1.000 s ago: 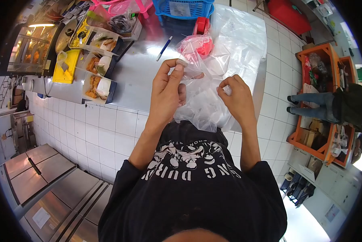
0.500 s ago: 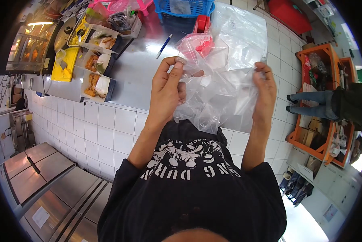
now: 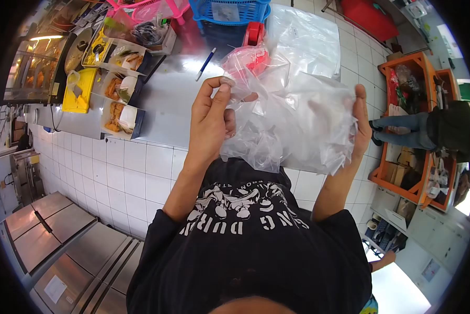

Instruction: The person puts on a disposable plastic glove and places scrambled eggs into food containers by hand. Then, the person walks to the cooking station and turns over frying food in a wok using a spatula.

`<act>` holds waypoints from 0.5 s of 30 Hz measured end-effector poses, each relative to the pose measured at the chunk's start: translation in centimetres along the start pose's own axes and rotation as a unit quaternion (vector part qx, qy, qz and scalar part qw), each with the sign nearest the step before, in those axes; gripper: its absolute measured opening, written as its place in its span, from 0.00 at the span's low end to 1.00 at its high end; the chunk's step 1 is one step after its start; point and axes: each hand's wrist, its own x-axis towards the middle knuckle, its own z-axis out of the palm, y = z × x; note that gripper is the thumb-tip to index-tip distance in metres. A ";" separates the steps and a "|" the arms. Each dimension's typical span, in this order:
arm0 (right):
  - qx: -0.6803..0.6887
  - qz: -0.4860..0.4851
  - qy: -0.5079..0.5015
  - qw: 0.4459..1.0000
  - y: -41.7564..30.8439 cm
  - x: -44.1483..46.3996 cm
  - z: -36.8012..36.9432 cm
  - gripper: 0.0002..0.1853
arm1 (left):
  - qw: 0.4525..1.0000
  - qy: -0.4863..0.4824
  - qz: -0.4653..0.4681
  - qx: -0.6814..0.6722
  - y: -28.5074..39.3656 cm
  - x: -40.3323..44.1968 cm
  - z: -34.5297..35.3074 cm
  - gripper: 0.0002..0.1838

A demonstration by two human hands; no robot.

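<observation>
A clear plastic bag [image 3: 313,125] is spread between my two hands, crinkled, with ragged folds at its right edge. My left hand [image 3: 210,118] pinches the bag's upper left part between thumb and forefinger, the other fingers curled. Against the right edge of the plastic lies my right hand [image 3: 359,123], its visible fingers stretched upward. Plastic partly covers the fingers and thumb of that hand. Just beyond the bag are a crumpled pink plastic bag [image 3: 240,62] and a red tape dispenser [image 3: 253,34]. A stack of clear plastic bags [image 3: 308,39] lies at the table's far right.
On the steel table [image 3: 164,112] are a blue-and-white pen [image 3: 206,64], open boxes of fried food [image 3: 117,116], a yellow lid [image 3: 79,90] and a blue basket [image 3: 229,13]. At right, a person [image 3: 418,130] stands by orange shelves [image 3: 402,180]. Another person's arm [image 3: 384,260] shows lower right.
My right hand has moved slightly right and down, and the clear bag has spread out toward it. My left hand keeps its pinch. Another person's arm has appeared at lower right.
</observation>
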 end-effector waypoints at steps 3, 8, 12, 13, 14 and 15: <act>0.060 -0.016 0.005 0.998 0.5 0.9 -2.3 0.14 | 1.000 0.001 -0.005 -0.006 -0.1 0.2 -0.1 0.09; -0.339 0.068 -0.162 0.924 2.8 1.7 -5.3 0.13 | 1.000 0.009 -0.009 -0.015 0.2 0.2 0.3 0.08; -0.481 0.027 -0.285 0.829 10.0 1.2 -3.0 0.13 | 0.999 -0.004 -0.024 -0.024 0.0 -0.1 1.0 0.08; -0.520 0.015 -0.287 0.805 12.0 1.8 -3.3 0.14 | 0.999 -0.019 -0.030 -0.025 0.0 -0.3 1.3 0.08; -0.537 0.007 -0.287 0.793 13.7 2.2 -3.7 0.14 | 0.999 -0.013 -0.035 -0.001 0.0 -0.6 2.0 0.09; -0.555 0.000 -0.288 0.781 15.5 2.6 -4.0 0.15 | 0.999 -0.014 -0.035 0.002 -0.4 -1.0 2.3 0.09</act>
